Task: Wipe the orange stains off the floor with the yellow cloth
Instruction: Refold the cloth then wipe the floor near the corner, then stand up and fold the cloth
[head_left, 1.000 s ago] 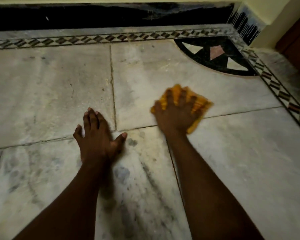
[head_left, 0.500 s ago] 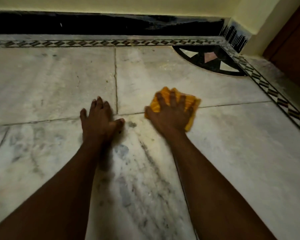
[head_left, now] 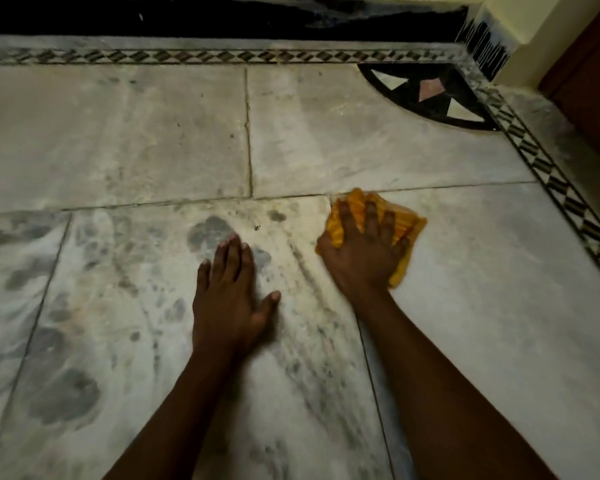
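My right hand (head_left: 362,252) presses flat on the bunched yellow cloth (head_left: 407,225), fingers spread over it, on the marble floor (head_left: 482,306) just below a tile joint. The cloth shows around my fingers and along the hand's right side. My left hand (head_left: 227,299) lies palm down on the floor to the left of the cloth, fingers together and thumb out, holding nothing. Faint yellowish smears (head_left: 302,206) run along the joint left of the cloth. No clear orange stain stands out; the floor under the cloth is hidden.
Grey mottled patches (head_left: 63,393) mark the near-left tiles. A patterned border strip (head_left: 222,57) runs along the black skirting at the back and down the right side. A black inlaid corner piece (head_left: 430,95) sits back right, with a brown door (head_left: 589,81) beyond it.
My right hand has dragged the cloth back toward me, from across the tile joint to just below it. My left hand has shifted back along the floor too, and the view tilted down.
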Motion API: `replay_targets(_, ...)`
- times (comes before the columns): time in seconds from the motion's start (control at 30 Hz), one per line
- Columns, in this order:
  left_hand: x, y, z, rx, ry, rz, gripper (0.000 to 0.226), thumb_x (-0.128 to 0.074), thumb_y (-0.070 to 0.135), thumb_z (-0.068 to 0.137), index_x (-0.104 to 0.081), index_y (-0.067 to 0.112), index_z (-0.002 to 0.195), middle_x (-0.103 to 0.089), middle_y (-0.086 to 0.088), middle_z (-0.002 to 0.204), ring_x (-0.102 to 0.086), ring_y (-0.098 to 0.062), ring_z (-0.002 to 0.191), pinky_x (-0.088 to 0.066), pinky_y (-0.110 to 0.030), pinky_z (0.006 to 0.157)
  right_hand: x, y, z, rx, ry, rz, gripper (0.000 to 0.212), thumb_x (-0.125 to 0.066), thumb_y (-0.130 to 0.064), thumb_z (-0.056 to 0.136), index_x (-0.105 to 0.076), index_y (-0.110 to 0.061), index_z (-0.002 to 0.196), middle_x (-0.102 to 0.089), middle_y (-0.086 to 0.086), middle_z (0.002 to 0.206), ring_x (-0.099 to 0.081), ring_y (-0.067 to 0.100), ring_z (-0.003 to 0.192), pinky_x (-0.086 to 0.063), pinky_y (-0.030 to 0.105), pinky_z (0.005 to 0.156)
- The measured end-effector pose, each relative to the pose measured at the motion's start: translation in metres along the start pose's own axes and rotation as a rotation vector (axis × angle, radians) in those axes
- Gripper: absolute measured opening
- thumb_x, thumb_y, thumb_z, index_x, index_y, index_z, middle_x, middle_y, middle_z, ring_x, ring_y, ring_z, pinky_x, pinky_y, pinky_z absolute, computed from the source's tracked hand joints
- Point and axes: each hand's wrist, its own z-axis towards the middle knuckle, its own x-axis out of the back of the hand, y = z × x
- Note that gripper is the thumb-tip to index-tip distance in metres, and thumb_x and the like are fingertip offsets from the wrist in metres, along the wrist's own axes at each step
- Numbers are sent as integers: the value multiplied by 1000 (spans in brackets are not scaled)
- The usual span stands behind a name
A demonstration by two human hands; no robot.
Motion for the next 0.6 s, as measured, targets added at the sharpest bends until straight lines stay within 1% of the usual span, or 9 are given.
replay_targets(0.07, 4, 0, -1, 6, -42, -12, 98, -30, 72, 91, -17, 13, 167, -6, -8, 177, -3, -24, 165, -9, -49, 131, 8, 2, -35, 165, 39, 37, 73, -51, -56, 80, -57, -35, 150, -54, 13, 156, -49, 46, 136, -32, 64, 117)
replay_targets(0.1, 13, 3, -2, 26, -78, -34, 98, -30, 72, 90, -16, 14, 167, -5, -7, 177, -2, -24, 165, -8, -49, 131, 21, 8, -61, 240, 34, 51, 70, -55, -49, 78, -62, -29, 145, -61, 14, 147, -57, 46, 123, -44, 59, 108)
replay_targets(0.17, 33, 11, -1, 94, -203, -105, 96, -35, 68, 92, -12, 15, 168, 0, -5, 177, 2, -24, 165, -6, -48, 131, 52, 21, -104, 328, -84, 86, 66, -54, -39, 77, -68, -23, 139, -69, 12, 136, -64, 44, 108, -57, 51, 94)
replay_targets(0.23, 59, 25, -6, 159, -390, -157, 83, -44, 54, 104, -12, 13, 168, 2, -8, 177, -1, -28, 165, -10, -48, 131, 84, 27, -130, 212, -233, 236, 61, -52, -31, 78, -70, -24, 136, -73, 6, 131, -70, 39, 108, -61, 47, 89)
replay_targets(0.3, 110, 53, -26, 187, -551, -266, 70, -45, 40, 110, -16, 9, 167, -7, -12, 177, -13, -30, 163, -17, -42, 131, 139, 22, -145, -8, -327, 509, 52, -57, -22, 86, -71, -26, 136, -74, -4, 131, -71, 23, 116, -61, 36, 94)
replay_targets(0.4, 208, 109, -73, 250, -567, -520, 55, -45, 31, 111, -36, 8, 161, -34, -13, 169, -33, -27, 157, -25, -28, 123, 241, 6, -168, -271, -370, 850, 38, -67, -9, 98, -71, -20, 135, -72, -10, 126, -70, 13, 115, -55, 10, 86)
replay_targets(0.43, 252, 130, -88, 258, -548, -597, 50, -46, 29, 111, -43, 9, 158, -43, -13, 165, -40, -26, 154, -29, -23, 117, 289, -3, -174, -339, -379, 896, 36, -68, -10, 99, -71, -19, 134, -73, -8, 123, -70, 14, 114, -54, 11, 88)
replay_targets(0.53, 381, 184, -123, 283, -505, -744, 39, -49, 27, 111, -58, 15, 147, -60, -5, 150, -55, -19, 140, -38, -20, 108, 422, -35, -200, -460, -413, 1036, 44, -60, -15, 94, -69, -18, 137, -74, 2, 130, -70, 20, 120, -56, 38, 105)
replay_targets(0.6, 474, 213, -143, 277, -433, -830, 35, -52, 30, 110, -65, 21, 141, -69, 4, 140, -63, -10, 129, -49, -27, 107, 528, -67, -215, -442, -414, 1125, 48, -57, -16, 92, -66, -14, 140, -73, 4, 133, -69, 21, 123, -57, 38, 104)
